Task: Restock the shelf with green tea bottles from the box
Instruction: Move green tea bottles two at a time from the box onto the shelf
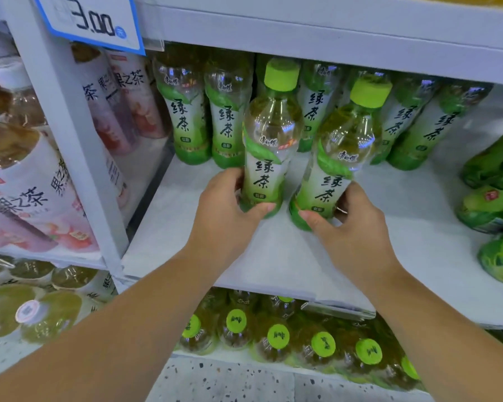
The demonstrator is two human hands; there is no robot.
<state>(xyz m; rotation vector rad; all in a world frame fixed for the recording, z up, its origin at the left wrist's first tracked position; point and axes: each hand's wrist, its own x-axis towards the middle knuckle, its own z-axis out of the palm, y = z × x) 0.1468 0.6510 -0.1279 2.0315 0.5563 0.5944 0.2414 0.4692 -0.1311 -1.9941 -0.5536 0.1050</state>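
While the left hand and right hand each clasp a green tea bottle, the white shelf bears both — speckled floor below.

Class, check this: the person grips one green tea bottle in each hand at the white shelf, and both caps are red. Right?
No. The head view shows both caps light green, not red. The left hand and right hand do each grip one green tea bottle at the white shelf.

Price tag cropped by top edge
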